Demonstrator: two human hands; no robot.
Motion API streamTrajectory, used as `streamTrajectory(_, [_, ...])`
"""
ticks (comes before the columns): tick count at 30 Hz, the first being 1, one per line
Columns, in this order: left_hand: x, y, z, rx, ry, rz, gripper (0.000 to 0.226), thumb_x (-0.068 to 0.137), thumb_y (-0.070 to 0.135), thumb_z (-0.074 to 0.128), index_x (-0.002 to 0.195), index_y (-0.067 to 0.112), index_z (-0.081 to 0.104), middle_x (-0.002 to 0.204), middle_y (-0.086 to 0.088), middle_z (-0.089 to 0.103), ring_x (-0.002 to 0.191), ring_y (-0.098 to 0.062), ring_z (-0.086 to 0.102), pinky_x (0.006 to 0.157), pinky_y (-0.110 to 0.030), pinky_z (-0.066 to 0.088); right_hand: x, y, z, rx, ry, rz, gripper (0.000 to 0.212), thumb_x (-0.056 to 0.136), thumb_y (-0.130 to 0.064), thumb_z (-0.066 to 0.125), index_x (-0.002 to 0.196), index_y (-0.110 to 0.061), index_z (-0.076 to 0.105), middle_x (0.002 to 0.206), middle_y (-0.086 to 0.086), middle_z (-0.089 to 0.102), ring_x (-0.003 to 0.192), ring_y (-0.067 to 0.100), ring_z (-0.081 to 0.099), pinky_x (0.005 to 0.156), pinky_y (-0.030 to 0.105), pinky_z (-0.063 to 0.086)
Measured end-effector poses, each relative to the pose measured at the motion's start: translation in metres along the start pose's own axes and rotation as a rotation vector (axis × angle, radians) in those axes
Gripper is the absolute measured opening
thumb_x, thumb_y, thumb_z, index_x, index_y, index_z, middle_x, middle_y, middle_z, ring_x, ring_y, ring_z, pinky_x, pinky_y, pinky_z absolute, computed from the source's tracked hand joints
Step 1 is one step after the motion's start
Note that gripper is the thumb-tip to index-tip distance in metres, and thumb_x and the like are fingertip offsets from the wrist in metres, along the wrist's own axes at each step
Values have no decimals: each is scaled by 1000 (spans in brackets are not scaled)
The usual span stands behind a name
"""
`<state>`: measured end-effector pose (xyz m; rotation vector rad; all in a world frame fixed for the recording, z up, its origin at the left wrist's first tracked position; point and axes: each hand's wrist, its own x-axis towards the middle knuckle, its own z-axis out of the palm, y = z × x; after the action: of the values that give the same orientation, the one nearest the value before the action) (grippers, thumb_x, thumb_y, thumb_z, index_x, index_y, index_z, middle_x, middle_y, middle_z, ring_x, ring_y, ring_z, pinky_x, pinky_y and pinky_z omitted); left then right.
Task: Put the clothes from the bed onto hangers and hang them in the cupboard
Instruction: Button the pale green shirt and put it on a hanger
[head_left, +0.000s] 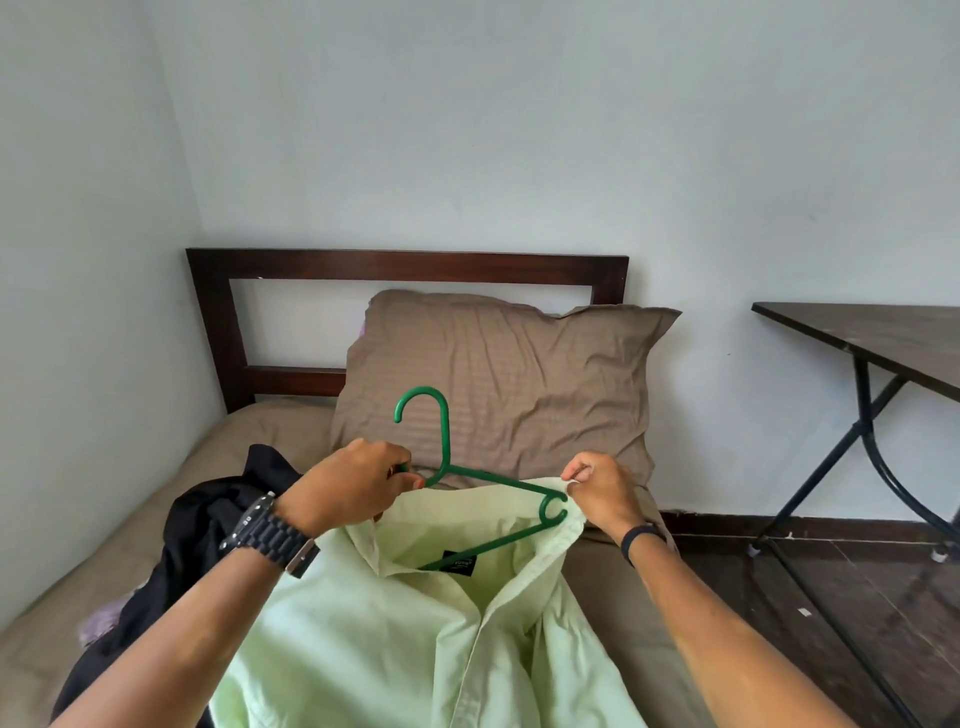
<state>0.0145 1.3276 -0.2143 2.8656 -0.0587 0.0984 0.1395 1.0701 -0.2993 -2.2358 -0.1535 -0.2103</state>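
Left hand (353, 486) grips green hanger (447, 462) at neck, steadying it; right hand (602, 491) pinches pale green shirt (395, 639) shoulder, stretching fabric over hanger end.

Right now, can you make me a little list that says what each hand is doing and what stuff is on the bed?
left hand: grips the green hanger near its neck
right hand: pinches the light green shirt at its shoulder edge
hanger: partly inside the shirt's collar, hook up
also on the bed: black clothing, brown pillow
beside the bed: dark table
cupboard: not in view
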Motion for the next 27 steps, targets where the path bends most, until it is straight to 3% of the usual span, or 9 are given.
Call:
streamTrajectory(5, [0,4,-1,178,2,-49,24,94,45,50,77,29,56,59,13,58,66,-8,60,69,-29,50,-3,-8,-5,61,16,9,17,75,4,62,80,-12,61,72,1,61,73,17,57,64,23,43])
streamTrajectory(8, [1,11,3,241,41,-35,23,94,43,50,88,26,63,64,13,55,74,-13,63,72,-30,52,-5,-16,-5,247,-58,81,17,72,2,69,79,-13,65,74,5,65,77,19,61,66,25,46])
streamTrajectory(13, [11,2,18,56,139,-47,26,91,42,57,88,18,66,73,3,65,70,-17,62,65,-32,52,-17,-32,1,722,-311,242,17,76,9,63,82,-6,66,75,11,61,69,20,57,59,24,45])
streamTrajectory(16, [18,-3,34,-67,164,-16,29,88,36,64,82,8,66,80,-2,56,72,-21,56,62,-30,44,-28,-41,4,837,-456,294,20,79,12,59,91,-4,64,81,15,61,71,22,58,60,26,45])
streamTrajectory(19, [23,-7,42,-195,192,-15,27,86,31,67,79,6,67,83,-8,60,75,-22,59,68,-31,50,-44,-49,10,786,-584,247,24,80,13,60,94,-6,61,79,10,61,69,18,56,58,24,43])
streamTrajectory(22, [23,-8,44,-213,122,-59,26,87,31,66,75,8,66,71,1,64,67,-13,58,61,-18,45,-61,-51,19,710,-722,200,26,81,14,59,94,-8,56,74,5,59,63,12,57,53,20,45])
streamTrajectory(24, [23,-7,45,-187,59,-69,23,87,32,67,71,15,65,68,4,62,65,-8,56,59,-13,42,-68,-50,21,593,-810,180,27,82,14,59,96,-9,54,78,5,59,66,11,60,57,21,51])
streamTrajectory(27, [25,-7,45,-138,-8,-77,21,84,32,69,69,18,65,72,0,64,69,-12,57,67,-23,46,-68,-51,16,313,-944,110,29,84,13,57,103,-8,53,82,6,59,71,14,60,66,23,56])
